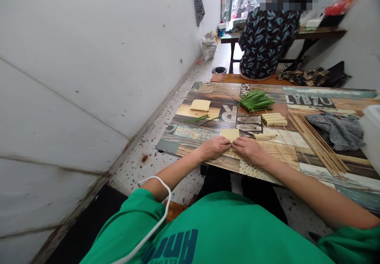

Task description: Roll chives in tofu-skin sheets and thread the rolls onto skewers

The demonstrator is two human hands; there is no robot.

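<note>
Table lettering, head view: "LYBZU" can be read at the far right of the wood-patterned table; a large "R" is printed near its middle.
Shirt print: dark letters are seen upside down on the green shirt, only partly legible.
Fingers: on the left hand and the right hand, they are bent and closed on the near edge of a pale sheet.
Sheet: it is laid at the table's near edge, between a stack of sheets and a single roll.
Tabletop: green stalks, pale rolls, wooden skewers and a grey cloth are spread about.
Room: a speckled floor is bordered by a white wall; beyond the table, a bench is occupied by a person in a leaf-patterned top.
</note>
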